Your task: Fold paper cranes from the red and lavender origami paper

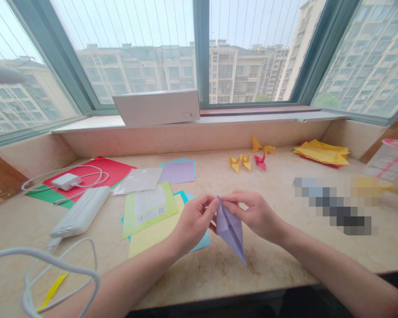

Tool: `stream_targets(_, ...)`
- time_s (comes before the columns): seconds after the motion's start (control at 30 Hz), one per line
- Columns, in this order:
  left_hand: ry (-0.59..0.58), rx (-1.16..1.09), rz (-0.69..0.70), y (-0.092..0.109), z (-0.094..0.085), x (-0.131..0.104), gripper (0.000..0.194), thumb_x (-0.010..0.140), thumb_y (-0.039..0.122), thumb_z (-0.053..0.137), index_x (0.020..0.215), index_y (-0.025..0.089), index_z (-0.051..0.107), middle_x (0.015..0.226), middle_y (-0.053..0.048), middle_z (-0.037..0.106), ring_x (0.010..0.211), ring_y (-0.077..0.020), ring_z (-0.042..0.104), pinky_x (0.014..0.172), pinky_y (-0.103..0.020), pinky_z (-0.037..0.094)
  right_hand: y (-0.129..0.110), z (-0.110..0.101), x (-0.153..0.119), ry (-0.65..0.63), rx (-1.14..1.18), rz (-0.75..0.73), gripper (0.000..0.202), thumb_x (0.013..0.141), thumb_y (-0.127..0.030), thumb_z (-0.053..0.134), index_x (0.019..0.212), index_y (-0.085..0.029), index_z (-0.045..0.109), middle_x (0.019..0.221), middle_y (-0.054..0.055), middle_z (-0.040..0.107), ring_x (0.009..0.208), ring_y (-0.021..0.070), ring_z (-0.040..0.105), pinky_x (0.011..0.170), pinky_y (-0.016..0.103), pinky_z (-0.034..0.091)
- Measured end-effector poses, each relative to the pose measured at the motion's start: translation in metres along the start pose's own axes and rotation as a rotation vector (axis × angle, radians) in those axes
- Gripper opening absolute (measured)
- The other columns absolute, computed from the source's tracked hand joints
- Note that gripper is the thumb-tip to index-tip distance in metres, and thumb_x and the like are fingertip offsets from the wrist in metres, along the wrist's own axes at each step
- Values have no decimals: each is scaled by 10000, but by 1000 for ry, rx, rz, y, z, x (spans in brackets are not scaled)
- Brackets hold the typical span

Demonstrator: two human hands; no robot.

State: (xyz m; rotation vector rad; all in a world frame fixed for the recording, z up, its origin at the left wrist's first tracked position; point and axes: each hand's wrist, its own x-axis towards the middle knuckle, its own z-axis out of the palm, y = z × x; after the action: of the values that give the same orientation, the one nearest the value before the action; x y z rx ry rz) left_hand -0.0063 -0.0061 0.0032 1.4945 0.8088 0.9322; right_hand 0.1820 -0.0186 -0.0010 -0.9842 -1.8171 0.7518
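A folded piece of purple origami paper (230, 229), long and pointed like a kite, is held between both hands above the front of the counter. My left hand (199, 216) pinches its upper end from the left with thumb and fingers. From the right, my right hand (252, 210) grips the same upper end, fingers bent at the top edge. The lower tip points down toward me, and a crease runs along its middle. Behind the hands stand small folded paper cranes, yellow ones (234, 164) and a pink one (260, 162).
Coloured paper sheets (178, 171) and a green paper packet (128, 221) lie left of centre. A white power bank (81, 212), charger (66, 181) and looping cable (36, 254) occupy the left. Yellow papers (321, 152) lie back right, near a blurred-out object (334, 207). A white box (157, 108) stands on the windowsill.
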Motion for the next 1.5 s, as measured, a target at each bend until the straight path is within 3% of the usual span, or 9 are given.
stream_targets(0.4,20,-1,-5,2,0,-1,320,937,435,579,831,133,600,682,-7,633,546,-128,656,481,-233,581,-8,2,-1,-3,-23,26,199,928,-280,623,1063,-216,754,839,30,689,757,155,622,712,295,503)
stream_targets(0.63,41,23,-14,2,0,-2,325,924,443,583,822,135,597,660,-12,645,532,-142,679,486,-234,574,-8,4,-1,-35,-47,63,235,898,-216,659,1109,-264,752,845,16,654,755,148,602,675,277,494)
stream_targets(0.87,32,-2,1,3,-1,-2,311,931,438,581,854,138,606,653,-13,664,546,-148,693,514,-242,587,-7,2,-3,-32,-58,22,246,911,-228,654,1131,-272,752,886,26,653,783,150,614,711,286,508)
stream_targets(1.0,25,-48,-4,5,-2,-1,304,933,427,582,845,136,598,668,-18,674,559,-152,698,539,-260,601,-5,3,-3,44,-49,-42,268,907,-242,665,1165,-256,732,896,30,656,761,143,620,686,281,530)
stream_targets(1.17,19,-61,-1,4,-3,-1,304,943,421,569,874,128,614,712,-40,694,630,-179,726,576,-283,618,3,3,-3,80,-81,-163,227,922,-248,649,1123,-269,751,909,43,677,728,140,618,624,275,530)
stream_targets(1.5,36,-68,-9,5,-2,-1,317,919,444,599,831,140,600,703,-29,681,614,-177,724,568,-275,615,1,2,-3,83,-136,-216,194,940,-249,622,1055,-270,777,862,34,643,749,144,617,643,279,532)
